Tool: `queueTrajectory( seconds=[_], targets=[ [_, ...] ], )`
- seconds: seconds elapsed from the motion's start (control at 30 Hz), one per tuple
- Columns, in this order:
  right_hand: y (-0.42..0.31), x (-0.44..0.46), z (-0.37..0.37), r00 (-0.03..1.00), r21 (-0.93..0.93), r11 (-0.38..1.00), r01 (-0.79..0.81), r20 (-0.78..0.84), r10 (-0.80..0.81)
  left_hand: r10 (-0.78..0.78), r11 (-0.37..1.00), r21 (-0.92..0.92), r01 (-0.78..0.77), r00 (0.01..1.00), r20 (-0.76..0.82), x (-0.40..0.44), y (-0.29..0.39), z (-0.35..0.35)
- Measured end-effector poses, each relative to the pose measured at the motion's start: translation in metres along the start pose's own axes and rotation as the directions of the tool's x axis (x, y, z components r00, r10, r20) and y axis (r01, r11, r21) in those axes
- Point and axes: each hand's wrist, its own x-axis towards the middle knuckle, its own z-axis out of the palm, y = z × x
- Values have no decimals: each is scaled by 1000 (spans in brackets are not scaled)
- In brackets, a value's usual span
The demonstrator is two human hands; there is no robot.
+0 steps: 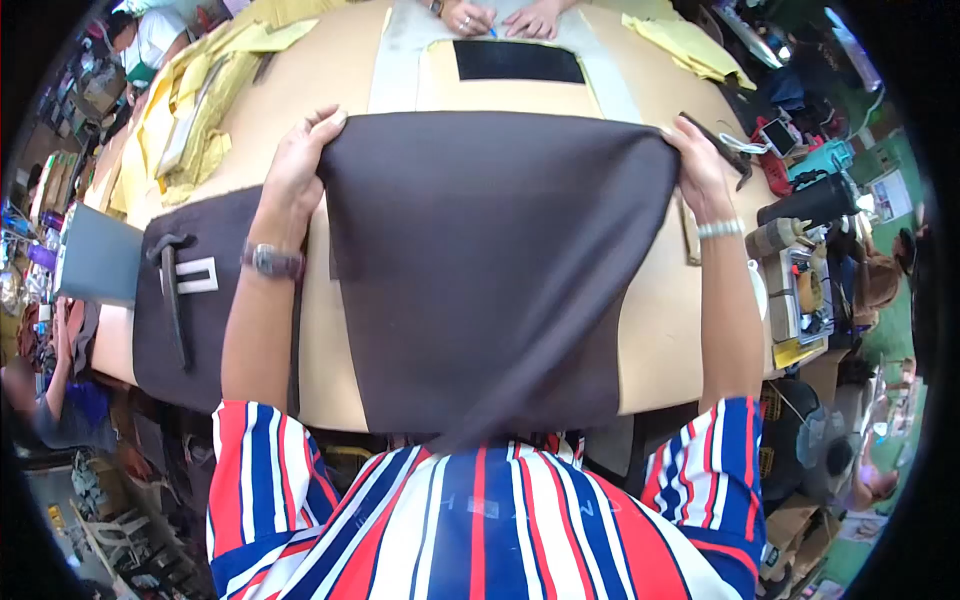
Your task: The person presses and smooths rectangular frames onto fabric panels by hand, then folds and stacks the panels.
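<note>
A large dark brown sheet [480,230], which looks like leather or cloth, is stretched between my two hands. My left hand [305,150] pinches its far left corner, thumb on top. At the far right corner, my right hand [695,160] grips the edge, and a diagonal fold runs from there down toward my body. The sheet's near edge hangs by the table's front edge, close to my striped shirt. Left of my left forearm lies another dark sheet [215,330] with a hammer-like metal tool [173,300] and a white slotted piece [195,275] on it.
Across the table [330,60], another person's hands [505,18] hold a blue pen by a black rectangular piece [520,62]. Yellow paper [185,110] lies at the far left. A grey box [98,255] stands left; a phone [778,136], bottle [778,237] and tray [812,290] sit right.
</note>
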Motion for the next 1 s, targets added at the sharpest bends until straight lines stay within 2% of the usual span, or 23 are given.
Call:
queueTrajectory(
  seconds=[0.03, 0.07, 0.1, 0.13, 0.17, 0.2, 0.23, 0.27, 0.3, 0.33, 0.37, 0.4, 0.43, 0.47, 0.57, 0.63, 0.7, 0.77, 0.83, 0.9, 0.97, 1.0],
  targets=[
    [-17, 11, 16, 996, 96, 992, -87, -20, 89, 18, 1000, -4, -18, 1000, 13, 24, 6, -2],
    [-17, 42, 15, 999, 57, 997, -54, 1, 54, 36, 999, -8, -36, 999, 26, 44, 14, -3],
    [-34, 52, 19, 997, -38, 998, 58, 56, -56, 51, 999, -12, -51, 998, 38, 60, 24, -2],
    [-49, 72, 20, 990, -38, 998, 51, 137, -46, 116, 993, -26, -115, 992, 58, 67, 43, 4],
    [-61, 89, 22, 992, -6, 1000, 30, 120, -29, 176, 984, -40, -173, 981, 77, 71, 64, 7],
    [-71, 122, 16, 979, -15, 990, 139, 155, -135, 185, 982, -56, -181, 980, 73, 65, 87, 14],
    [-75, 157, 10, 952, 8, 954, 299, 67, -299, 264, 964, -64, -258, 956, 127, 66, 106, 13],
    [-110, 131, 18, 949, 4, 952, 305, 85, -305, 384, 923, -71, -378, 913, 138, 67, 121, 12],
    [-131, 112, 25, 932, 177, 924, 340, 71, -356, 464, 886, -86, -456, 874, 145, 57, 132, 15],
    [-156, 90, 31, 946, 259, 914, 313, -4, -323, 521, 854, -106, -510, 831, 197, 57, 139, 4],
    [-161, 82, 28, 936, 279, 897, 343, -21, -351, 573, 819, -129, -559, 781, 248, 57, 143, -6],
    [-165, 73, 25, 925, 298, 879, 372, -38, -378, 572, 819, -128, -559, 777, 265, 43, 143, -1],
    [-158, 74, 10, 882, 257, 854, 453, 8, -471, 572, 818, -130, -560, 771, 279, 18, 139, 7],
    [-145, 95, -18, 895, 166, 888, 430, 48, -443, 573, 817, -132, -561, 766, 292, -3, 134, 10],
    [-116, 41, -15, 879, -133, 871, 474, 16, -476, 462, 886, -198, -419, 823, 329, -32, 95, -1],
    [-97, -9, -10, 920, -166, 905, 390, 28, -391, 452, 891, -82, -446, 860, 238, -53, 67, -6],
    [-55, -34, -22, 940, -119, 933, 341, 81, -333, 290, 957, -25, -290, 941, 172, -74, 37, -16],
    [-28, -74, -27, 948, -191, 930, 315, 98, -302, 198, 966, 137, -219, 969, 151, -101, 11, -25],
    [-2, -122, -30, 985, -121, 979, 162, 78, -153, 81, 984, 141, -105, 983, 167, -132, -9, -27],
    [18, -169, -40, 997, -229, 970, 78, 33, -72, 39, 983, 169, -75, 978, 205, -165, -25, -28],
    [34, -212, -45, 1000, -206, 979, 0, -15, -4, -113, 987, 142, 79, 962, 249, -196, -40, -33],
    [38, -234, -49, 998, -253, 966, -45, -48, 34, -173, 979, 151, 135, 948, 269, -211, -45, -35]
  ],
)
